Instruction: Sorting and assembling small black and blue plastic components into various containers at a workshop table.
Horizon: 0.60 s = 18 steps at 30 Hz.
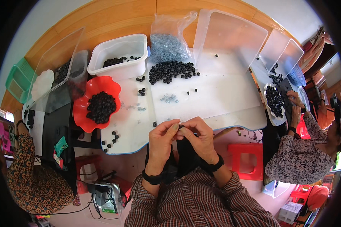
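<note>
Close together at the table's front edge, my left hand and my right hand pinch a small black round piece between thumbs and fingers. Fingertips cover most of it. Beyond them on the white table lies a heap of similar black round pieces. Nearer to me is a scatter of tiny clear bluish pieces. Two single black pieces sit right of the scatter. To the left, a red flower-shaped bowl holds many finished-looking dark round pieces.
A white tub with black pieces and a plastic bag of clear bluish pieces stand at the back. Clear plastic bins stand behind. Co-workers sit at left and right. A red stool stands below the table.
</note>
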{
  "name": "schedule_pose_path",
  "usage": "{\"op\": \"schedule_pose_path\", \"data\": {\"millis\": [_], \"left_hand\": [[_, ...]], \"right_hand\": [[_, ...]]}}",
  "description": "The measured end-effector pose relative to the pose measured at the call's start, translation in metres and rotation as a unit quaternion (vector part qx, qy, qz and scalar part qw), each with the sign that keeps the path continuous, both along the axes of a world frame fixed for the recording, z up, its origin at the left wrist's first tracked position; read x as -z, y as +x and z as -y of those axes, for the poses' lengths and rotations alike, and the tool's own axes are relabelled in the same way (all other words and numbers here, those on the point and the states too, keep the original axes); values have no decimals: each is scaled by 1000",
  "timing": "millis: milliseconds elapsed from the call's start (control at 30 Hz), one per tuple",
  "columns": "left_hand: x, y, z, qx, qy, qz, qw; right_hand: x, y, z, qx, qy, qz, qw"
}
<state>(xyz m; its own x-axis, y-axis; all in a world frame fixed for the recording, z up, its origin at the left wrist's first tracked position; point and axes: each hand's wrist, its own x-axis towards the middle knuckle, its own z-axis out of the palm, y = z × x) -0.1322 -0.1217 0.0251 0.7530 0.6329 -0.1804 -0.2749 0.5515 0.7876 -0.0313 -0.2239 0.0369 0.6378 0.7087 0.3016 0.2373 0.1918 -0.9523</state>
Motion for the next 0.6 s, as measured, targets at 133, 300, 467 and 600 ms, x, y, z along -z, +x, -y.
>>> {"op": "schedule_pose_path", "data": {"millis": [133,300,467,600], "left_hand": [[7,0,-4,-13,-21,4,1000],[12,-5,-9,-31,-43,-8,999],[19,-11,-13,-38,-57,3,998],[20,-12,-15,-36,-73,19,996]], "right_hand": [[8,4,-2,17,-34,-52,998],[31,21,-10,40,-92,-39,994],[39,33,-27,119,-154,157,968],[42,41,-34,128,-176,249,944]]}}
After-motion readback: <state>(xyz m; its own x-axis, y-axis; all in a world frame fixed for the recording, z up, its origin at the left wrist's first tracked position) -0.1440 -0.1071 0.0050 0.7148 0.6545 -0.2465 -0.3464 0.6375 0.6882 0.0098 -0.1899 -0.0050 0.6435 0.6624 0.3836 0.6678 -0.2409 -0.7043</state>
